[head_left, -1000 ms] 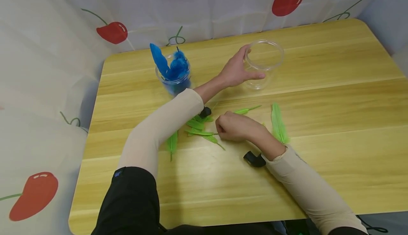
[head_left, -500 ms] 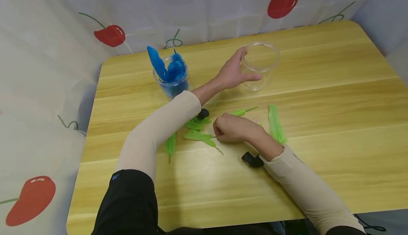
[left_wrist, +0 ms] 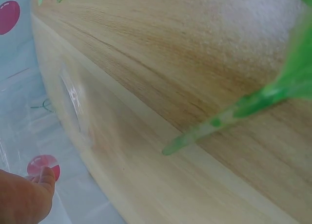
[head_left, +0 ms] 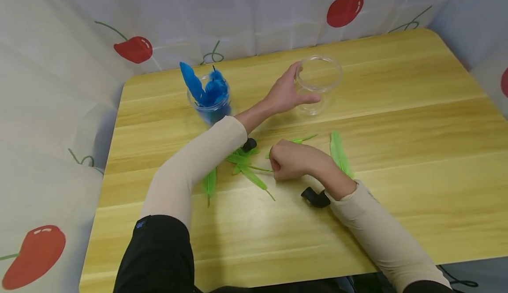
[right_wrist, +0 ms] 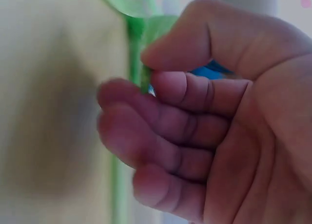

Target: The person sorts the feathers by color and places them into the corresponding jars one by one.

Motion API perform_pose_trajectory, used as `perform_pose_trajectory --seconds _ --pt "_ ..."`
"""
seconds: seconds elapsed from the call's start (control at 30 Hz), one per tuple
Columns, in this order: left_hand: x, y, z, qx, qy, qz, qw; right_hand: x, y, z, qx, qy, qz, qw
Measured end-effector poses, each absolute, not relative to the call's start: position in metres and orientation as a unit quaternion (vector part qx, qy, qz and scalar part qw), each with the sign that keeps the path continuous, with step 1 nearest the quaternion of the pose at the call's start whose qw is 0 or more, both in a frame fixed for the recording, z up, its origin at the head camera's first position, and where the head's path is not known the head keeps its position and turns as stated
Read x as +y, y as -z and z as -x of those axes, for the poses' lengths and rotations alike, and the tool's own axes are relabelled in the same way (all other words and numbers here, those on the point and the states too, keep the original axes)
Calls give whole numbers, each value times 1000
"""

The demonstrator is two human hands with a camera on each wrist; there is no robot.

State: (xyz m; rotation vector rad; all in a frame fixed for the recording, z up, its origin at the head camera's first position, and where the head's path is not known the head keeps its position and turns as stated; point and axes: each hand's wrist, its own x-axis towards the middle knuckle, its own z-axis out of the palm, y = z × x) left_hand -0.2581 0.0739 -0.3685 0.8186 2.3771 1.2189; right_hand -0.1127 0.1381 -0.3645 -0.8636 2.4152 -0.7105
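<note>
My left hand (head_left: 287,92) is curled against the side of a clear plastic jar (head_left: 319,74), thumb near me and fingers behind, toward the back of the table. In the left wrist view only part of the left hand (left_wrist: 24,195) shows. Nearer me, my right hand (head_left: 295,159) bends over the green feathers (head_left: 254,179) scattered beneath my left forearm. Thumb and index finger of the right hand (right_wrist: 190,107) pinch the quill of a green feather (right_wrist: 134,46) in the right wrist view.
A second clear jar (head_left: 214,113) stuffed with blue feathers (head_left: 210,90) stands behind my left forearm. Right of my right hand lies another green feather (head_left: 339,149). A printed curtain (head_left: 238,15) borders the back of the wooden table (head_left: 412,160).
The head view has shifted slightly. My right hand has moved a little to the right over the table, and the feathers beside it lie differently. The left hand keeps its grip on the jar.
</note>
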Motion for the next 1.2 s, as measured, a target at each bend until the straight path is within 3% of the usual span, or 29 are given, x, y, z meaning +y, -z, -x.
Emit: perform_pose_trajectory --seconds 0.37,0.57,0.77,0.87,1.03,1.2 --pt "76 369 255 845 -419 -289 164 191 321 113 868 331 317 190" --pt "76 371 256 843 -425 -283 170 231 302 109 878 358 295 121" --pt "76 372 257 837 -435 -283 172 262 291 100 910 356 208 44" --pt "75 373 257 834 -438 -291 165 270 289 98 921 352 161 -27" --pt "74 373 258 847 -411 -302 149 269 291 104 908 354 107 -199" --pt "74 372 256 836 -436 -290 166 265 295 114 865 357 79 -343"
